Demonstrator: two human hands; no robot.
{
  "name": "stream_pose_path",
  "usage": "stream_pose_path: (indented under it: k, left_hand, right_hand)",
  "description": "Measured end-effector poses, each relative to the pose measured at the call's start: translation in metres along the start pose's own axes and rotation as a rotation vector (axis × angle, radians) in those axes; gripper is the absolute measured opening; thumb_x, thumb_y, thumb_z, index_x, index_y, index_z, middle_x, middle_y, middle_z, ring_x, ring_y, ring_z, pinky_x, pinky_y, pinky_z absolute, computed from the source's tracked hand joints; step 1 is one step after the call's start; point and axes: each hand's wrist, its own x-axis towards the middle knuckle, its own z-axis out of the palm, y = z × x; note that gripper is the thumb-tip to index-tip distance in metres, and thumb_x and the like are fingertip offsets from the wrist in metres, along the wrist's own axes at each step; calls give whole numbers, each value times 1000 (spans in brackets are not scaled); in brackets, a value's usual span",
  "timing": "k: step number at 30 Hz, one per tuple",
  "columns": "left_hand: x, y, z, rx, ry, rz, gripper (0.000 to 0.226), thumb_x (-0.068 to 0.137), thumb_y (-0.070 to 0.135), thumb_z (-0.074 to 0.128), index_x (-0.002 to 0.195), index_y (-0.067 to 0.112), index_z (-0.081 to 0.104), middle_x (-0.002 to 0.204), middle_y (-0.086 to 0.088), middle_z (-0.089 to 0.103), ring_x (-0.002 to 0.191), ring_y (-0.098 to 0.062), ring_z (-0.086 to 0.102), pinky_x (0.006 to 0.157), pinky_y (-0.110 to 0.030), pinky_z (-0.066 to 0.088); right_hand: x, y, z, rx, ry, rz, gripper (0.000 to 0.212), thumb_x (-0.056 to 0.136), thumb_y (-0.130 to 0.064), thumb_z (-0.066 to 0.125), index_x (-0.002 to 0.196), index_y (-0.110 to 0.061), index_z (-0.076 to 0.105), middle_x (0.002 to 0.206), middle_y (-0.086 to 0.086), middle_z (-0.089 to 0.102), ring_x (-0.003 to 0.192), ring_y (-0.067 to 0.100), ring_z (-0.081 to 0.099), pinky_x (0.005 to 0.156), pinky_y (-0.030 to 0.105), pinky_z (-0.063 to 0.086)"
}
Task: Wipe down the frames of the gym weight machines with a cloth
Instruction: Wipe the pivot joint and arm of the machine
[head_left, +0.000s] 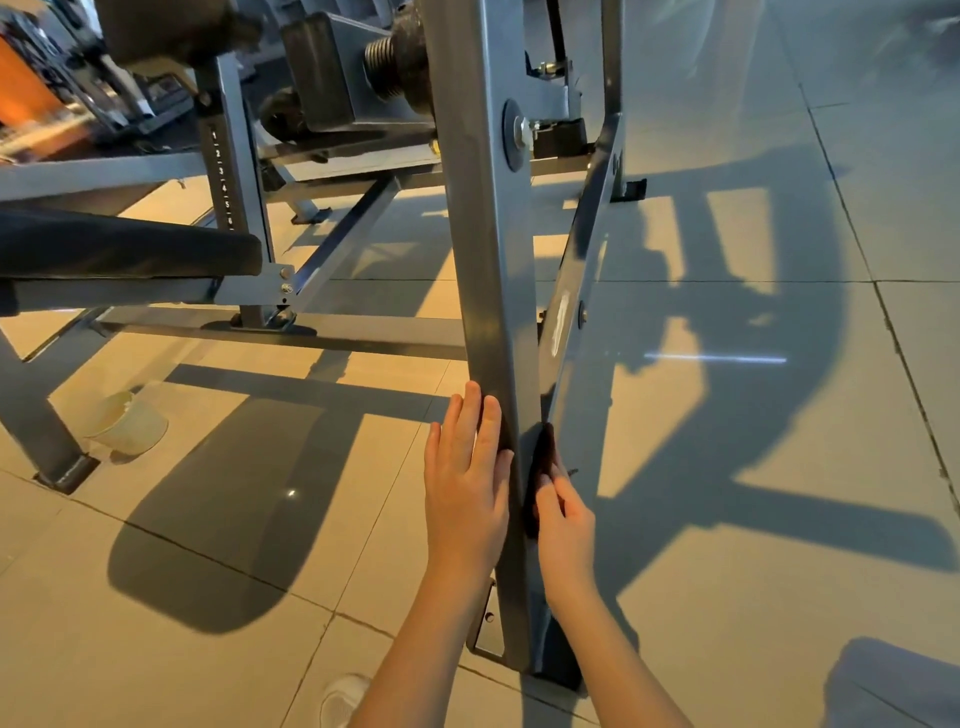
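Observation:
A grey steel upright post (483, 249) of a weight machine runs from the top of the view down to a foot plate (488, 629) on the floor. My left hand (465, 478) lies flat against the post's left face, fingers straight. My right hand (563, 514) is on the post's right side and presses a dark cloth (540, 457) against that face; the cloth is mostly hidden behind the post's edge and my fingers.
A black padded seat (130, 244) and its grey crossbars (291, 332) stand to the left. A weight plate on a threaded horn (400, 57) hangs above. A pale cup (127, 423) sits on the tiled floor (727, 467) by a machine leg. A slanted brace (582, 270) lies right of the post.

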Motion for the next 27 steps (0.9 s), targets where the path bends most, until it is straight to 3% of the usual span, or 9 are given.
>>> stream_pose_path:
  k: [2, 5, 9, 11, 14, 19, 23, 27]
  left_hand:
    - [0, 0, 0, 19, -9, -8, 56, 99, 30, 35, 151, 25, 17, 159, 6, 13, 146, -19, 19, 117, -43, 22]
    - [-4, -1, -1, 11, -8, 0, 58, 98, 30, 37, 152, 26, 15, 159, 5, 14, 146, -20, 19, 117, -40, 18]
    - [-3, -1, 0, -16, 13, 24, 61, 98, 27, 39, 153, 27, 13, 158, 2, 17, 144, -22, 24, 113, -49, 29]
    - [-1, -1, 0, -20, 16, 10, 59, 97, 25, 39, 152, 23, 17, 158, 1, 18, 143, -23, 25, 108, -55, 37]
    - [-6, -4, 0, -12, 9, 21, 58, 98, 26, 38, 152, 24, 17, 159, 4, 14, 145, -22, 23, 108, -57, 36]
    - [-4, -8, 3, -22, 37, 70, 60, 102, 32, 33, 154, 34, 4, 161, 17, -1, 145, -20, 21, 107, -58, 38]
    - [-3, -3, 2, -5, 27, 26, 59, 97, 24, 39, 152, 23, 16, 159, 3, 14, 143, -22, 23, 103, -60, 40]
    - [-7, -5, 2, -3, 18, 27, 57, 98, 26, 39, 151, 22, 17, 157, -1, 18, 141, -24, 26, 101, -60, 42]
  right_hand:
    - [-3, 2, 1, 25, 43, 69, 37, 103, -17, 43, 137, -28, 48, 131, -9, 55, 127, 16, 48, 99, 27, 41]
    - [-14, -1, 6, 8, 78, 26, 36, 101, -18, 46, 136, -25, 52, 136, -7, 55, 126, 11, 49, 106, 31, 41]
    - [2, -20, 12, 2, 37, -82, 38, 102, -16, 44, 138, -23, 50, 143, -6, 51, 133, 11, 43, 112, 35, 36]
    - [32, -33, 11, -8, 53, -19, 39, 103, -15, 41, 141, -22, 46, 144, -3, 48, 136, 16, 39, 112, 33, 33]
    - [35, -31, 10, 17, 48, 38, 39, 103, -16, 41, 142, -21, 46, 144, 0, 49, 136, 18, 40, 112, 34, 33]
    - [-2, -17, 19, 40, 58, -113, 38, 102, -19, 44, 139, -25, 49, 144, -8, 49, 134, 8, 42, 112, 31, 36]
    - [39, -27, 13, 7, 72, -8, 38, 104, -18, 40, 141, -27, 46, 144, -2, 49, 136, 17, 40, 113, 37, 35]
    - [-17, -9, 22, 20, 75, -127, 36, 103, -20, 43, 134, -37, 41, 143, -15, 44, 136, 3, 37, 110, 23, 33]
